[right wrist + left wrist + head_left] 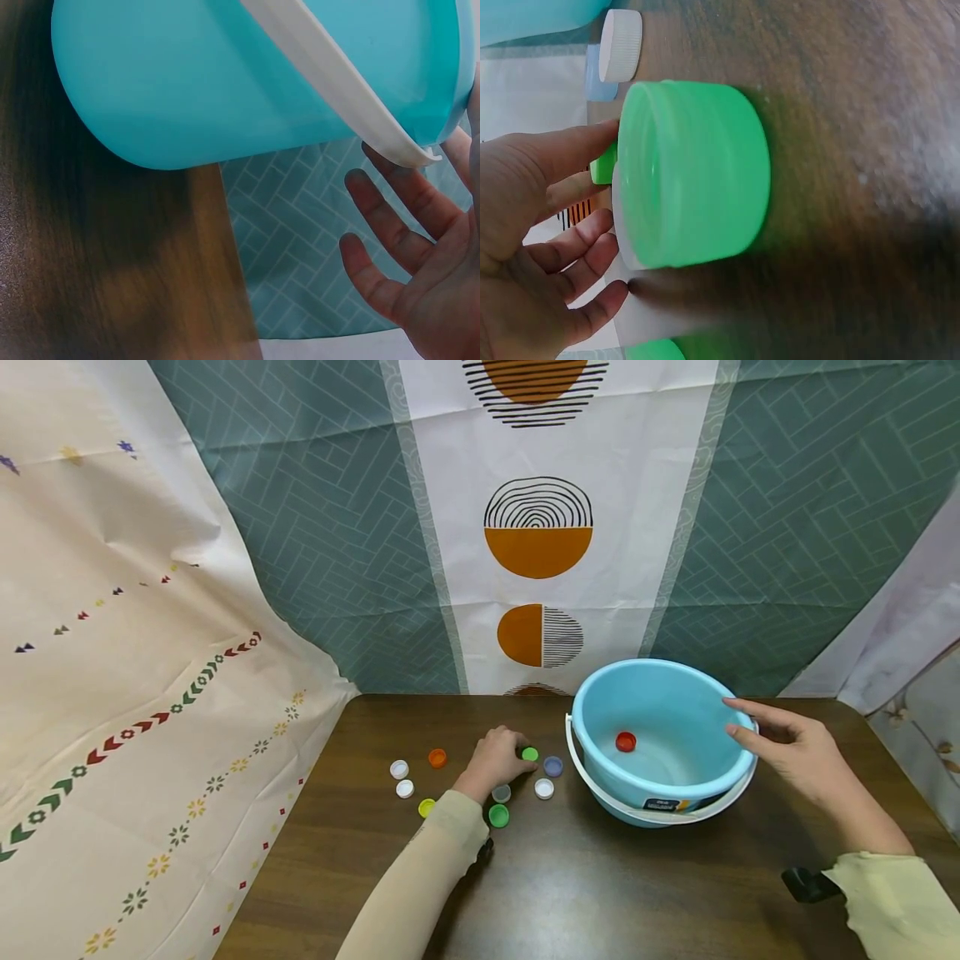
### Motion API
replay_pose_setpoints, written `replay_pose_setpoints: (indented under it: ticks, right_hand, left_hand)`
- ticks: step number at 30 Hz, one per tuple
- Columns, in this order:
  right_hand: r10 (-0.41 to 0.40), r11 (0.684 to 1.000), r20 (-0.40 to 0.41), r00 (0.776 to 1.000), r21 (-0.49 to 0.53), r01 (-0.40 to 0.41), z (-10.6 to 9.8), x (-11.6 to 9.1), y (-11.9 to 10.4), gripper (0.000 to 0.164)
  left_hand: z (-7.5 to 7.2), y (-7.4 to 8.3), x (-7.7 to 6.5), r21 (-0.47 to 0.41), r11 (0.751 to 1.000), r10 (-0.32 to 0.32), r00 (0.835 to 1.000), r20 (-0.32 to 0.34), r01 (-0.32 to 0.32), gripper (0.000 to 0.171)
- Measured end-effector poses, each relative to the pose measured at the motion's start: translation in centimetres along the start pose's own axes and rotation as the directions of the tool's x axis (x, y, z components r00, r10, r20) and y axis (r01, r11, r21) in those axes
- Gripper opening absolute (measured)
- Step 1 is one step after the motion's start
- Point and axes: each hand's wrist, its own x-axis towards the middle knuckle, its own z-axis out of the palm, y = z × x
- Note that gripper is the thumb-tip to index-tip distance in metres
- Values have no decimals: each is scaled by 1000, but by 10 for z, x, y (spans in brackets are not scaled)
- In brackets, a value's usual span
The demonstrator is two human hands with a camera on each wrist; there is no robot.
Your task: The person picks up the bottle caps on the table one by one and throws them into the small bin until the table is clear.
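Observation:
My left hand [497,762] is low over the table, thumb and index finger pinching a small bright green bottle cap [530,754]. In the left wrist view that green cap [604,165] shows between the fingertips, partly behind a larger green cap [705,172] close to the camera. At the right, my right hand [798,747] grips the rim of a light blue bucket [652,777], with some fingers outside below the rim near the end of the white handle [337,82]. A red cap [626,742] lies inside the bucket.
Around my left hand lie a purple cap [552,767], a white cap [543,788], a greyish cap [501,793] and a yellow cap [427,808]. Farther left are an orange cap [437,758] and two white caps [399,769]. Patterned cloth [315,527] hangs behind the wooden table.

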Motion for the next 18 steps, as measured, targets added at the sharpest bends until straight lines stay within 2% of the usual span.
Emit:
replay_pose_setpoints:
  ticks: [5, 10, 18]
  right_hand:
    - [0, 1000, 1, 1000, 0, 0, 0, -1, 0, 49]
    - [-7, 1000, 3, 1000, 3, 7, 1, -1, 0, 48]
    - [-10, 1000, 1, 1000, -1, 10, 1, 0, 0, 49]
  left_hand:
    - [0, -4, -1, -30, 1000, -6, 1000, -5, 5, 37]
    - [-4, -9, -4, -131, 991, -33, 999, -24, 29, 33]
    - [-20, -19, -7, -243, 969, -66, 991, -119, 36, 30]
